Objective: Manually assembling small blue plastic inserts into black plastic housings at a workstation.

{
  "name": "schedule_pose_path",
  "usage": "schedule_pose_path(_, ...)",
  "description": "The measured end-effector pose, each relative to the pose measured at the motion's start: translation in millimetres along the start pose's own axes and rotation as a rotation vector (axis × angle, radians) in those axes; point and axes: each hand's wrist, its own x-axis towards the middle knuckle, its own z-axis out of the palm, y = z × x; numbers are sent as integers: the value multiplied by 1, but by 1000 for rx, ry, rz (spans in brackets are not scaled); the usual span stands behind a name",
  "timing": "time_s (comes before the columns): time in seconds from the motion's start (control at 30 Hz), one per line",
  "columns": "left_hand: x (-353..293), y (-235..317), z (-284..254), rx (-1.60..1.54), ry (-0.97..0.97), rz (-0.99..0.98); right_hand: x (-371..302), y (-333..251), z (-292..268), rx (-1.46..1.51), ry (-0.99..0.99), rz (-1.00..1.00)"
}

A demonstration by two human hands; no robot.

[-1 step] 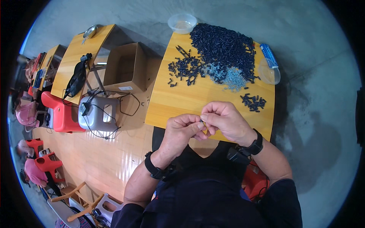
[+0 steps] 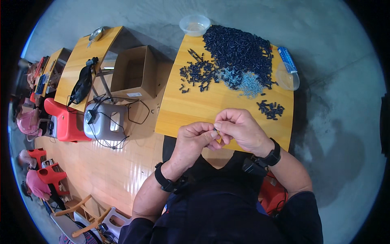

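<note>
Wooden table (image 2: 195,110) | black parts pile (image 2: 239,49) | cardboard box (image 2: 134,73) left

The wooden table (image 2: 191,110) is the landmark. On its far half lies the large heap of small tubes (image 2: 239,49); a patch of small metal pieces (image 2: 248,83) lies on the heap's near edge. Left of the heap, scattered tubes (image 2: 197,75) spread over the table, with snips (image 2: 195,55) at their far side. A small cluster of tubes (image 2: 271,109) lies toward the table's right edge. A bowl (image 2: 195,25) sits at the far edge, a lid (image 2: 287,78) and a flat packet (image 2: 287,59) at the right edge. Both hands, left hand (image 2: 194,142) and right hand (image 2: 240,131), meet over the table's near edge. Left of the table stands an open cardboard box (image 2: 134,73), and nearer than it, a stool (image 2: 106,122).
</note>
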Motion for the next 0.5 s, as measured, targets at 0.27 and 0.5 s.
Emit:
schedule_pose_path(0.27, -3, 4, -4, -74, -8, 49, 0, -6, 1, 114, 4, 34)
schedule_pose_path(0.5, -10, 12, -7, -284, -86, 57, -3, -19, 6, 160, -40, -19)
